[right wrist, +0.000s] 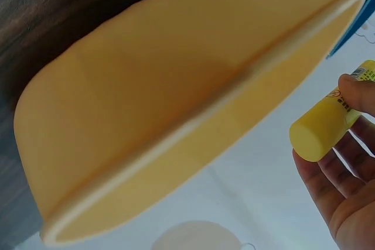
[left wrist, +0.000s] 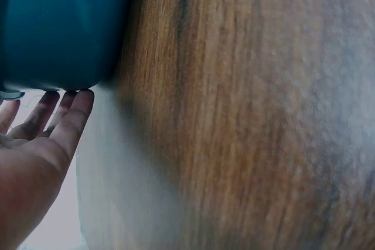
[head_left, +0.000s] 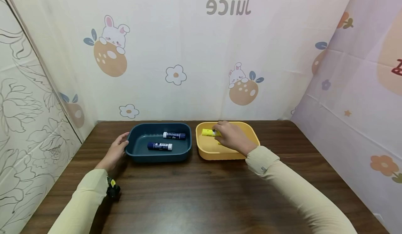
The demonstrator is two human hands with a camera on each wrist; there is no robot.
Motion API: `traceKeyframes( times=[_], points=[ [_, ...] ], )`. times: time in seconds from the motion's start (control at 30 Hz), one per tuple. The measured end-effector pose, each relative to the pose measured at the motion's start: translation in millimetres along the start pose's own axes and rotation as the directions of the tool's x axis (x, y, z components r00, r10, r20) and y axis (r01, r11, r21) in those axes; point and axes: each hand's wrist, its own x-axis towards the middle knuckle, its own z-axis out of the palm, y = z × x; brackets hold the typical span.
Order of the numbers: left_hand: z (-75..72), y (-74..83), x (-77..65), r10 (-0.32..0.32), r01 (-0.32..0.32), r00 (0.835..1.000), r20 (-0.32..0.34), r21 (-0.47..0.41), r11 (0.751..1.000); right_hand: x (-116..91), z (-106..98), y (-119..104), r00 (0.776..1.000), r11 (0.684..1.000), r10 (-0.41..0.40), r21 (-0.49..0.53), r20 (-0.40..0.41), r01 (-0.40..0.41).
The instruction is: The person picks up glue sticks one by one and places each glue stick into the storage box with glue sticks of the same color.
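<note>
My right hand (head_left: 233,137) pinches a yellow glue stick (head_left: 208,132) above the yellow bin (head_left: 205,154). In the right wrist view the glue stick (right wrist: 321,128) sits between thumb and fingers, apart from the bin's rim. A bit of brighter yellow shows below my hand inside that bin; what it belongs to is hidden. Two dark blue glue sticks with white ends, one nearer (head_left: 160,146) and one farther (head_left: 174,135), lie in the dark blue bin (head_left: 160,158). Against this bin's left side my left hand (head_left: 113,153) rests, its extended fingertips (left wrist: 85,99) touching the outer wall.
Both bins stand side by side near the back of a dark wooden table (head_left: 188,199), a narrow gap between them. A printed curtain (head_left: 194,45) hangs right behind, with more printed cloth at both sides. A small black device (head_left: 113,188) is at my left wrist.
</note>
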Motion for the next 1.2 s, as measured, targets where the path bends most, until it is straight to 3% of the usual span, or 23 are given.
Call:
traceKeyframes(
  times=[0.37,0.63,1.2],
  points=[
    [-0.5,4.4,3.4,0.018,-0.018,1.0,-0.01,-0.005,1.0,8.7,23.2,5.9,1.0,1.0,0.001,0.02,0.025,-0.002],
    [-0.7,4.6,4.0,0.015,-0.015,1.0,-0.016,0.001,1.0,10.7,40.8,6.9,0.993,0.999,0.029,0.033,0.11,-0.033],
    [-1.0,-0.4,1.0,-0.024,0.024,1.0,-0.001,0.007,1.0,20.5,57.7,10.4,0.945,0.991,0.111,0.032,0.307,-0.126]
  ],
)
